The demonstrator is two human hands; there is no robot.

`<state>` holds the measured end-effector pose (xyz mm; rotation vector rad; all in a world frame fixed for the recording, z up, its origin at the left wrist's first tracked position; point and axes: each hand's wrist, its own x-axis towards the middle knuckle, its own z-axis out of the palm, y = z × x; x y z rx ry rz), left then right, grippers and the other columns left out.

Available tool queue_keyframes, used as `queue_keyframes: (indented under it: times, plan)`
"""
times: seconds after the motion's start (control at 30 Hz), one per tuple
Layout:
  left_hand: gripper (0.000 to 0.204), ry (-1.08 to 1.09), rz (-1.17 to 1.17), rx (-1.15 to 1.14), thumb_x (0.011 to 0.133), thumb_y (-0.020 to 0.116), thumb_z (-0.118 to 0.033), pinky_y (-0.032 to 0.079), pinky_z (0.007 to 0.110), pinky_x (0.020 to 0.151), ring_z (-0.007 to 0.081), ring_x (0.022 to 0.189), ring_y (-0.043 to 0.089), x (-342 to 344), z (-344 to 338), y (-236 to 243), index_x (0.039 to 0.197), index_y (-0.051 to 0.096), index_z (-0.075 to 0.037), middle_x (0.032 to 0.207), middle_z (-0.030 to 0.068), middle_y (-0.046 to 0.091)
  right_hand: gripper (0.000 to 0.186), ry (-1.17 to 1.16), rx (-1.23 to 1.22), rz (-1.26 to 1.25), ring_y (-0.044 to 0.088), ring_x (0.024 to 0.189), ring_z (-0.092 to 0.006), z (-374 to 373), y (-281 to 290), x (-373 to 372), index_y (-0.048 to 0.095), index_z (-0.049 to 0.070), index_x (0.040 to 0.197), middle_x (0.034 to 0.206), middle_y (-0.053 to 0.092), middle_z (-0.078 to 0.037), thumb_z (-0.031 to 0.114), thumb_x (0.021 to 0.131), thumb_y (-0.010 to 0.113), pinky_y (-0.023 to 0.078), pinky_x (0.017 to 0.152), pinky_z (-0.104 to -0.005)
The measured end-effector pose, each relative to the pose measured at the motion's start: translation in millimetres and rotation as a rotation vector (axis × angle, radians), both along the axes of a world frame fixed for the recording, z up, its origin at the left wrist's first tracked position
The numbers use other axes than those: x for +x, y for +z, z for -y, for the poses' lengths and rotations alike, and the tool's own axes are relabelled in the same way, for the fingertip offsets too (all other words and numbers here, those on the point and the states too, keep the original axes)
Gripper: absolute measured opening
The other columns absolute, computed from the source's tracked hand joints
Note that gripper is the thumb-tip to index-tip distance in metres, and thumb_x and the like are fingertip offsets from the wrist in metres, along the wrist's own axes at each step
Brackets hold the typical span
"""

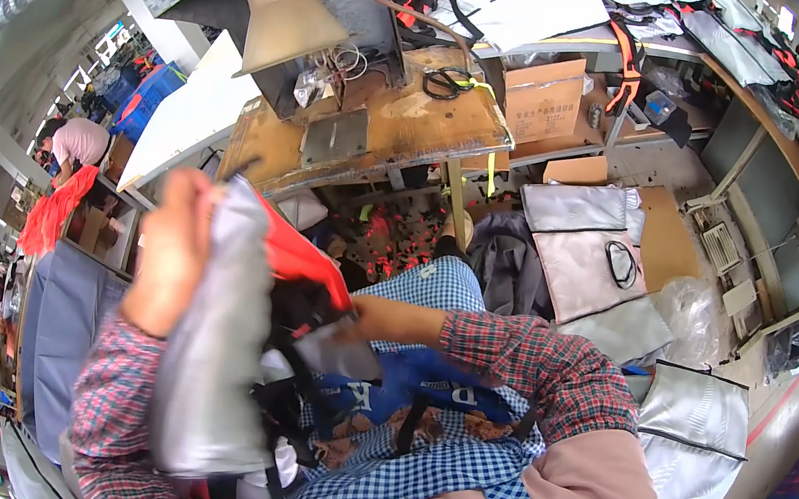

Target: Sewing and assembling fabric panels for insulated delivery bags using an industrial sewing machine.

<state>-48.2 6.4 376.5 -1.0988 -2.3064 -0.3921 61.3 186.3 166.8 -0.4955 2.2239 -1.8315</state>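
Observation:
My left hand [177, 240], blurred by motion, is raised at the left, closed on the top of a silver and red fabric bag [215, 346] with black straps hanging from it. My right hand [365, 318] reaches into the bag's dark, strap-covered side at the middle; its fingertips are partly hidden and closed on something I cannot make out. Blue lettered fabric [384, 369] and black straps lie over the blue checked cloth [419, 484] on my lap.
A wooden workbench [405, 129] with a metal-framed machine [288, 23] stands ahead. Cardboard boxes [539, 106] sit behind it. Silver fabric pieces [578, 273] are stacked at the right, others [695, 460] lower down. A co-worker [80, 147] bends at the far left near red fabric [51, 214].

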Motion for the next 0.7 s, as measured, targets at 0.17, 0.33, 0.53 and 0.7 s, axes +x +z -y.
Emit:
queue_keyframes:
  times: [0.17, 0.33, 0.53, 0.7]
  plan:
    - [0.014, -0.173, 0.131, -0.007, 0.093, 0.059, -0.011, 0.045, 0.041, 0.051, 0.0366, 0.058, 0.059, -14.0, -35.1, -39.3, 0.097, 0.048, -0.004, 0.069, 0.0185, 0.058, 0.061, 0.081, -0.103, 0.299, 0.061, 0.104, -0.0200, -89.2, -9.0, -39.1, 0.041, 0.008, 0.138, 0.114, 0.063, -0.012, 0.022, 0.085, 0.067, 0.051, 0.086, -0.0345]
    - [0.014, -0.263, 0.126, 0.050, 0.092, 0.062, -0.013, 0.046, 0.039, 0.054, 0.0375, 0.062, 0.060, -52.3, -53.6, -44.5, 0.092, 0.058, 0.000, 0.073, 0.0190, 0.061, 0.056, -0.658, -0.630, 0.252, 0.065, 0.088, -0.0236, -169.7, 25.8, -106.4, 0.041, 0.004, 0.138, 0.106, 0.065, -0.011, 0.026, 0.091, 0.060, 0.054, 0.075, -0.0384]
    - [0.018, -0.311, 0.161, 0.000, 0.091, 0.061, -0.017, 0.047, 0.042, 0.062, 0.0407, 0.071, 0.059, -91.3, -76.5, -57.0, 0.090, 0.063, 0.001, 0.078, 0.0220, 0.061, 0.051, -0.373, -0.221, 0.227, 0.065, 0.089, -0.0205, -159.3, 63.1, -138.9, 0.057, 0.004, 0.123, 0.105, 0.064, -0.010, 0.047, 0.095, 0.052, 0.054, 0.076, -0.0346]
    - [0.021, -0.294, 0.253, -0.069, 0.092, 0.059, -0.020, 0.046, 0.044, 0.063, 0.0416, 0.072, 0.058, -123.7, -93.2, -67.4, 0.090, 0.063, 0.000, 0.078, 0.0223, 0.061, 0.046, -0.336, -0.303, 0.024, 0.065, 0.086, -0.0162, -139.9, 97.0, -161.2, 0.062, 0.004, 0.114, 0.100, 0.067, -0.009, 0.045, 0.094, 0.057, 0.053, 0.072, -0.0276]
